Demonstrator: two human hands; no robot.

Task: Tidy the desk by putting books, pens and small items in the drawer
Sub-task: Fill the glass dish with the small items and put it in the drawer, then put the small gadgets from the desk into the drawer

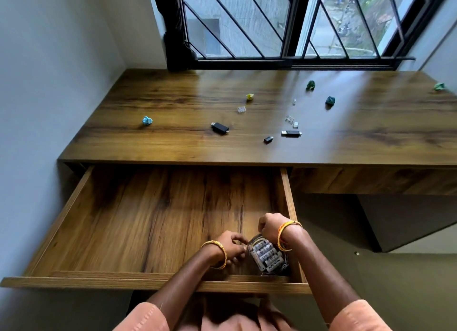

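The wooden drawer (118, 222) under the desk stands pulled out wide. In its front right corner lies a clear bag of white batteries (268, 257). My left hand (232, 246) pinches the bag's left edge. Over the bag's top, my right hand (270, 225) is curled and grips it. On the desktop (173, 88) lie a black USB adapter (220, 128), a small black plug (268, 139), a black USB stick (290, 133) and several clear plastic pieces (241, 109).
Crumpled paper balls dot the desktop: light blue (147, 120), yellow (250, 97), two dark green (310, 85) and a pale green one (439, 86) far right. A barred window (272, 21) backs the desk; a wall runs along the left.
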